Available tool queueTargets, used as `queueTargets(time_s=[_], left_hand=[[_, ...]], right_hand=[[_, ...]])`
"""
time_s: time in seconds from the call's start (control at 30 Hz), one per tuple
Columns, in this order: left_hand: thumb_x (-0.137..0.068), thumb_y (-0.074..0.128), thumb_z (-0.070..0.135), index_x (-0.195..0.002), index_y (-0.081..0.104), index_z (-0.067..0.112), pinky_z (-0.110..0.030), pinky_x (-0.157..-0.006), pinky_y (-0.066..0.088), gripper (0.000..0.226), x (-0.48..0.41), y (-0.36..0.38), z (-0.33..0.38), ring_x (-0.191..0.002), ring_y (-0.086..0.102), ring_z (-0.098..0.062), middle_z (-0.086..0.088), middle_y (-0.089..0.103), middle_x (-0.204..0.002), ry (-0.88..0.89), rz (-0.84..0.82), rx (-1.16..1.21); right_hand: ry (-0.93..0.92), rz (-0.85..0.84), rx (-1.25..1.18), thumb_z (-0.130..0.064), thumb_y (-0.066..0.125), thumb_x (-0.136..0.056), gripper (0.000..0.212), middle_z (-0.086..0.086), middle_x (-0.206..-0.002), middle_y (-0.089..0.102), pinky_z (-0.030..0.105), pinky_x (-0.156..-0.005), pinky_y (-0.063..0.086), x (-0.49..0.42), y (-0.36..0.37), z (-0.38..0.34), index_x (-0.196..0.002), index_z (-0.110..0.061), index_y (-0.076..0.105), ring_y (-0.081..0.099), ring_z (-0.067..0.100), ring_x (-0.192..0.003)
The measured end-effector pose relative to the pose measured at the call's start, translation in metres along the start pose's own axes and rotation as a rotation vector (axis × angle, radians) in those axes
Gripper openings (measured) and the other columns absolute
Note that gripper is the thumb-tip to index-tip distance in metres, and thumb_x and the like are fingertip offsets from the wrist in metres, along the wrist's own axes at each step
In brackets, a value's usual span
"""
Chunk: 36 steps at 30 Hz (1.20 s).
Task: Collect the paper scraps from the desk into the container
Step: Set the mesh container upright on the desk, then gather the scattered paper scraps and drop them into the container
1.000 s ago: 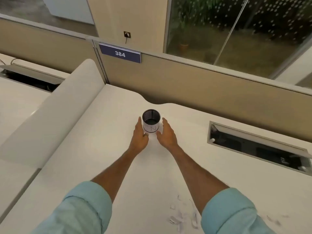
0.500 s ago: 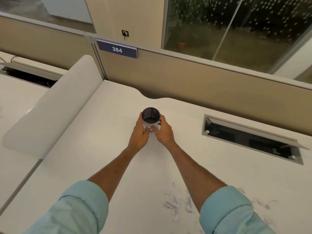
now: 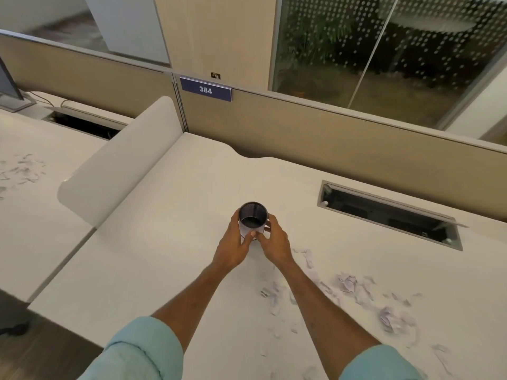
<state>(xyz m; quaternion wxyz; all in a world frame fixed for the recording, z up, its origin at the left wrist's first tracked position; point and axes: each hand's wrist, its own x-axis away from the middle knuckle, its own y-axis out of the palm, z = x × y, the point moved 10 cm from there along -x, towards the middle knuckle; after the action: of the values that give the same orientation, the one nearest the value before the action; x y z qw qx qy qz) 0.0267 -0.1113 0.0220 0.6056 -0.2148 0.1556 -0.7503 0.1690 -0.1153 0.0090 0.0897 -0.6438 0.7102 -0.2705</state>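
The cup (image 3: 253, 219), a dark mesh cylinder with a white band round its lower half, stands upright near the middle of the white worktop (image 3: 170, 242), mouth open to the camera. Both hands clasp it from the near side: the left hand (image 3: 233, 249) curls round its left wall, the right hand (image 3: 274, 242) round its right, and each grip is pressed against the cup with thumbs meeting on the front of the band. Both forearms reach straight out, bare to rolled teal sleeves (image 3: 145, 352). Paper scraps (image 3: 348, 283) lie scattered on the worktop right of the right arm, apart from the cup. Farther right sits an open cable slot (image 3: 389, 215).
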Motion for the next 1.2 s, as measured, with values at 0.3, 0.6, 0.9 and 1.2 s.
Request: queueTargets(time_s=[0.3, 0.6, 0.9, 1.2], left_hand=[[-0.103, 0.046, 0.003, -0.166, 0.019, 0.04, -0.037, -0.115, 0.047, 0.078, 0.066, 0.025, -0.03, -0.147, 0.053, -0.02, 0.013, 0.047, -0.163, -0.123, -0.072, -0.009], [-0.102, 0.043, -0.006, -0.168, 0.016, 0.033, -0.04, -0.119, 0.046, 0.081, 0.091, 0.037, -0.038, -0.148, 0.052, -0.023, 0.007, 0.044, -0.166, -0.127, -0.078, 0.017], [-0.106, 0.042, -0.002, -0.17, -0.018, 0.018, -0.045, -0.137, 0.02, 0.09, 0.091, 0.033, -0.039, -0.169, 0.011, -0.022, 0.003, -0.007, -0.182, -0.073, -0.018, -0.097], [-0.117, 0.035, 0.023, -0.173, 0.009, 0.022, -0.035, -0.138, 0.013, 0.061, 0.088, 0.066, 0.035, -0.168, 0.008, -0.008, 0.009, 0.009, -0.181, 0.341, 0.055, -0.286]], right_hand=[[0.001, 0.009, 0.146, -0.038, 0.067, -0.1, 0.052, -0.008, -0.141, 0.068, 0.052, -0.121, 0.037, 0.058, 0.001, 0.037, -0.149, -0.029, 0.05, 0.061, 0.018, -0.136], [-0.022, -0.012, 0.164, -0.042, 0.064, -0.102, 0.053, -0.007, -0.147, 0.064, 0.052, -0.123, 0.035, 0.078, 0.009, 0.05, -0.151, -0.029, 0.049, 0.058, 0.019, -0.14], [0.009, -0.032, 0.328, -0.028, 0.053, -0.107, 0.058, -0.009, -0.165, 0.044, 0.05, -0.134, 0.007, 0.081, 0.008, 0.058, -0.162, -0.028, 0.032, 0.036, 0.012, -0.156], [-0.016, 0.17, 0.399, -0.014, 0.052, -0.105, 0.053, -0.007, -0.165, 0.043, 0.044, -0.135, 0.003, 0.102, -0.067, 0.09, -0.156, -0.024, 0.044, 0.028, 0.01, -0.16]])
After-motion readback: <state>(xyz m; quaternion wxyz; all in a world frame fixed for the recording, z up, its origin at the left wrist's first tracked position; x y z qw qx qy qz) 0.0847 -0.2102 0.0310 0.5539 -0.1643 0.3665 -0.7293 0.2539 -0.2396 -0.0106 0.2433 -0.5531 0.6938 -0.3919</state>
